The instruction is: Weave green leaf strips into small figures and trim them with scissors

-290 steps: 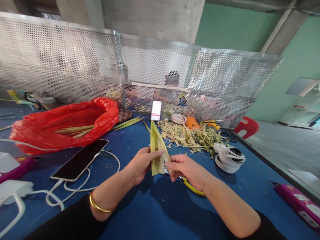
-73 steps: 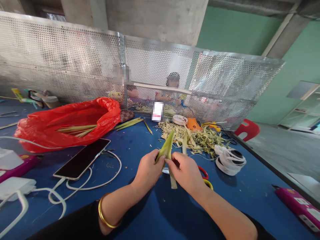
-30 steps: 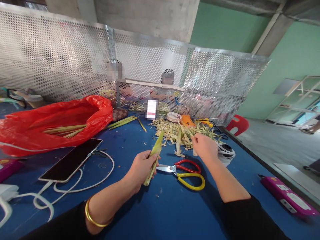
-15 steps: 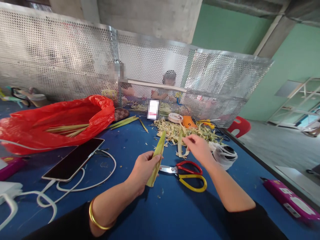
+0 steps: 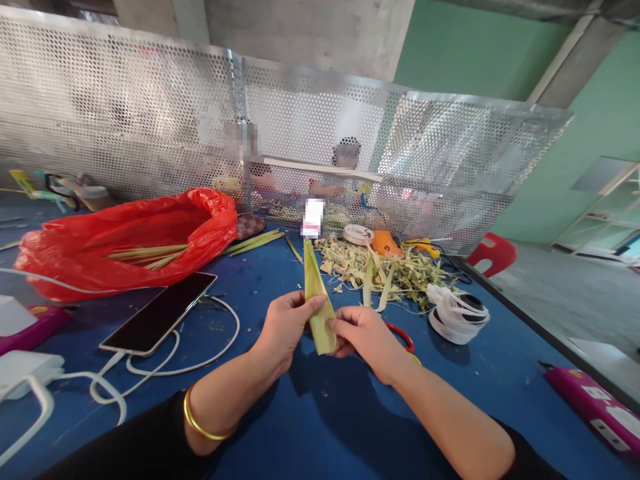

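Note:
A long yellow-green leaf [image 5: 316, 287] stands slanted above the blue table, its tip pointing away from me. My left hand [image 5: 287, 327] pinches it at the left side, thumb on top. On the other edge, near the wide lower end, my right hand [image 5: 363, 337] closes thumb and fingers on the same leaf. Scissors with a red handle [image 5: 404, 335] and a yellow one lie mostly hidden beneath my right hand and forearm. Beyond the hands spreads a heap of leaf scraps [image 5: 400, 270].
At the left lie a red plastic bag [image 5: 125, 233] with stalks, a phone [image 5: 163, 313] and white cables. White tape rolls [image 5: 459, 317] and a purple device [image 5: 590, 400] are at the right. Behind stands a perforated metal screen [image 5: 310, 113], with people beyond it.
My right hand has come from the scrap heap to the leaf and taken hold of its lower right edge. A pale strip now lies by the heap. The view has shifted slightly.

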Tool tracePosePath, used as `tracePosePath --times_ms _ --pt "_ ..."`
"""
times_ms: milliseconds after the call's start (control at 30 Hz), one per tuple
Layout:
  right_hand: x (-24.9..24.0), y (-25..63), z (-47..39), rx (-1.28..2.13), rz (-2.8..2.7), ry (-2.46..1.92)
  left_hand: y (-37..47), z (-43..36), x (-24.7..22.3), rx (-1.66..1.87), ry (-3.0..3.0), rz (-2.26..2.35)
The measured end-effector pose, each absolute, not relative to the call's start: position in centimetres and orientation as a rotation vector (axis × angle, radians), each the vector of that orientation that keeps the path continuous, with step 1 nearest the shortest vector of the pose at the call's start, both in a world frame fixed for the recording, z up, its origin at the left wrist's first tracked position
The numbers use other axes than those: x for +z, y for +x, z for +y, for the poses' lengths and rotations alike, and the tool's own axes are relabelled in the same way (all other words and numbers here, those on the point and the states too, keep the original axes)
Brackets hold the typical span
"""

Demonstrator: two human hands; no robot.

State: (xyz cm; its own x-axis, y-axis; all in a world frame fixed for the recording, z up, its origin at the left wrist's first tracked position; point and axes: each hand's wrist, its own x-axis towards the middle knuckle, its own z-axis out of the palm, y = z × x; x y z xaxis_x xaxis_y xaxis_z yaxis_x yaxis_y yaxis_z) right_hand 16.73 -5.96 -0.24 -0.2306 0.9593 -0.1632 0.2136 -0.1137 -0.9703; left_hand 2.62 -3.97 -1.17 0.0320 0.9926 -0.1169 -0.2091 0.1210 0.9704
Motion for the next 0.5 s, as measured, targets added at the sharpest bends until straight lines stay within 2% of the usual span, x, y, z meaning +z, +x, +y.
tracePosePath --times_ms 167,367,500 --pt "0.2 16.9 -6.2 1.449 -1.569 -1.384 2.2 -3.6 -0.8 1.225 1.032 1.153" --pt "-0.3 17.3 -5.4 1.269 -1.452 -1.375 2.6 -4.2 -0.7 1.029 1.090 1.068" --pt "0.1 17.9 -4.9 1.332 -1.380 -1.296 2.7 -4.3 -0.7 0.994 0.988 1.062"
